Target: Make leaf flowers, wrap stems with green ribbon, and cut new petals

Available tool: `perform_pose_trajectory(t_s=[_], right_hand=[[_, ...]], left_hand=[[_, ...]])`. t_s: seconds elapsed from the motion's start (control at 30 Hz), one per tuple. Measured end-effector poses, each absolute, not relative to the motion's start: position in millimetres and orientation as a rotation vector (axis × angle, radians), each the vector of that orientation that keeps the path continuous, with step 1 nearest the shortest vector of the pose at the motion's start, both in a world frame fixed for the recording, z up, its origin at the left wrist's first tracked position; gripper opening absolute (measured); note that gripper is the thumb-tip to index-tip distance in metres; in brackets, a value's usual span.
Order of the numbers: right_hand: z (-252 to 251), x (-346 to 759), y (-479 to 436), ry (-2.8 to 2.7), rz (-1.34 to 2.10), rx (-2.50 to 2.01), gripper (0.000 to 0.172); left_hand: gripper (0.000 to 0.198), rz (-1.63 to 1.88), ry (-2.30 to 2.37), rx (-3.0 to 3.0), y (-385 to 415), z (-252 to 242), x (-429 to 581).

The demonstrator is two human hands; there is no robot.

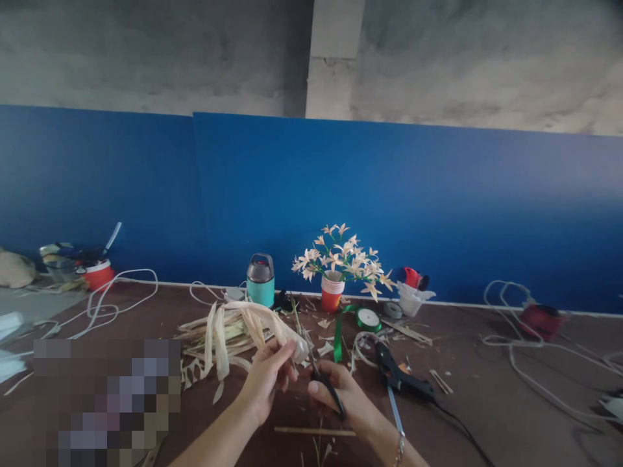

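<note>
Above a brown table (464, 363), left fingers (283, 353) pinching pale husk strips (260, 314), right fingers (331, 368) gripping black-handled scissors (333, 395)

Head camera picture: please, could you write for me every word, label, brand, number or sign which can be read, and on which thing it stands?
No text can be read anywhere in this picture.
Red cup under the flowers: a small yellowish mark, too small and blurred to read.
White face of the ribbon roll: no readable lettering.
Glue gun: no readable lettering.
</note>
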State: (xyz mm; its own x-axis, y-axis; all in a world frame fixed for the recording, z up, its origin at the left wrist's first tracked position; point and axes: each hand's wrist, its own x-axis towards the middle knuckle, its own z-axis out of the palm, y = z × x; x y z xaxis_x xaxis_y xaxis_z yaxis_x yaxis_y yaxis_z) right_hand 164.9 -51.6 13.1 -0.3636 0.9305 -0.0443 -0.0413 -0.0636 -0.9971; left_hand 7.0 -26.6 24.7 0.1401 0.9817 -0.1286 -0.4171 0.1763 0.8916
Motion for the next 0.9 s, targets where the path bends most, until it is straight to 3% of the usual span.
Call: perform_pose_trajectory(t_s=[0.9], right_hand=[[18.8,166.8,-52.1,-1.382,1.489,-1.078,0.059]], left_hand=[[0.034,1.156,0.907,0.845,-25.9,30.6,1.7]])
